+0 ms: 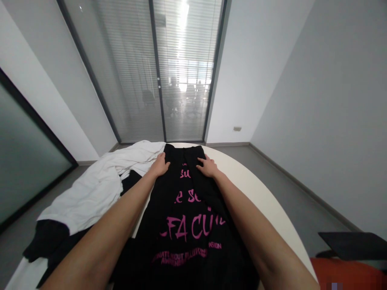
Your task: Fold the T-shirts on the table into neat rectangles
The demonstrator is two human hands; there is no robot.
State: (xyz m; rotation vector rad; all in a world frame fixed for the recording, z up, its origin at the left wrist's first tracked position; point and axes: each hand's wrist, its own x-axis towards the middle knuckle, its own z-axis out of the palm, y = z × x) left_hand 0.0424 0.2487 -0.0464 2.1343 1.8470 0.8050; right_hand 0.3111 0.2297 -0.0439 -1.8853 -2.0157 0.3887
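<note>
A black shirt (pixel 181 205) with pink lettering lies lengthwise on a round white table (pixel 266 201), its long sides turned inward over part of the print. At its far left edge rests my left hand (pixel 160 165), thumb apart from the fingers, touching the cloth. My right hand (pixel 208 166) lies on the far right edge with its fingers spread on the fabric. Neither hand shows cloth lifted in it. The near end of the shirt runs out of the bottom of the view, partly behind my forearms.
A heap of white clothing (pixel 93 189) with black parts (pixel 50 237) covers the table's left side and hangs over its edge. An orange-red chair (pixel 341 274) with a black armrest (pixel 352 245) stands at the lower right. Beyond the table is a glass partition (pixel 136 80) with blinds.
</note>
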